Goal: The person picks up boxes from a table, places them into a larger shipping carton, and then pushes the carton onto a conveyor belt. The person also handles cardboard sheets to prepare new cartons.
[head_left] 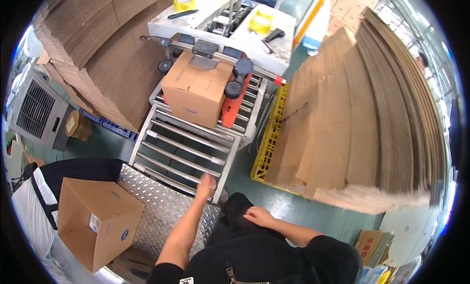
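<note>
My left hand [206,184] is over the near right end of the roller conveyor [183,154], close to its side rail. Its fingers are smeared, and I see nothing held in it. My right hand [259,217] hangs loosely by my dark-clothed leg, fingers apart and slightly bent, with nothing in it. Further along the rollers a closed brown carton [196,95] sits in a carton-sealing machine [235,81], between black wheels and orange-red side plates. An open, bare-looking carton [105,220] lies tilted at my left, beside a diamond-plate metal platform [156,198].
Flattened cardboard is stacked high on a yellow pallet [267,147] at right, and another cardboard stack [105,54] rises at left. Yellow tape rolls [260,22] and a black-handled tool [274,35] lie on the machine's top. A grey louvred unit [38,108] stands far left.
</note>
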### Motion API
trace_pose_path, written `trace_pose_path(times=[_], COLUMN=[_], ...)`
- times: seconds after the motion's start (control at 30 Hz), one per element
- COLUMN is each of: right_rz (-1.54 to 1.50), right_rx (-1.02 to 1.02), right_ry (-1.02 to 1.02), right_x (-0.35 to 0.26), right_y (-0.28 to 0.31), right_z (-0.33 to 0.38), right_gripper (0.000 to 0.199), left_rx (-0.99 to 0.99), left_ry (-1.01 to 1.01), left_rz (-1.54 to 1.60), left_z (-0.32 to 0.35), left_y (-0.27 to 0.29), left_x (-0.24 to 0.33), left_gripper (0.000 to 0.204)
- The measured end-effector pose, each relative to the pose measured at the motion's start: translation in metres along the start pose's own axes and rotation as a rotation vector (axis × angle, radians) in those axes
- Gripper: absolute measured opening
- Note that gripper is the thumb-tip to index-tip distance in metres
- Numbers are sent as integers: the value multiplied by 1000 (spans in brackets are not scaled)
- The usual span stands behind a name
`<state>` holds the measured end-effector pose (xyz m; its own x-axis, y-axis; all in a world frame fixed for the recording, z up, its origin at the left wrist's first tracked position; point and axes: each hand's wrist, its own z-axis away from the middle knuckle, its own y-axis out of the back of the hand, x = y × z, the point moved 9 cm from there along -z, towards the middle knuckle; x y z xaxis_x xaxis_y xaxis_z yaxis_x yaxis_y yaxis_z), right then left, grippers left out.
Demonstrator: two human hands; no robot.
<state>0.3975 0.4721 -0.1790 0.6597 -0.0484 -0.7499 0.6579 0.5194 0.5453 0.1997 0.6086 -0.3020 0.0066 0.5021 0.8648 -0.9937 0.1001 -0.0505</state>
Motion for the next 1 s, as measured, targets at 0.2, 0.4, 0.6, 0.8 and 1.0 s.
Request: trace_pose_path(times=[0.2,0.4,0.6,0.8,1.0], right_rz=[281,1205,1426,1612,1487], right_rx=[437,1386,1496,1538,1792], right_ry=[210,537,238,178,443], right_x=[-80,-288,-334,-335,-407], right_y=[103,245,398,361,211], right_z=[78,261,383,348,417], right_gripper=[10,28,44,9,32], left_rx=[-868,-132,-118,-316,-227], left_ry=[266,103,-120,-122,-127], left_rz=[-592,-1113,-773,-721,-712], left_z=[255,212,205,201,248], left_y=[7,177,137,94,141], left_x=[-153,-143,-70,-169,-195], left_gripper=[53,56,42,41,40])
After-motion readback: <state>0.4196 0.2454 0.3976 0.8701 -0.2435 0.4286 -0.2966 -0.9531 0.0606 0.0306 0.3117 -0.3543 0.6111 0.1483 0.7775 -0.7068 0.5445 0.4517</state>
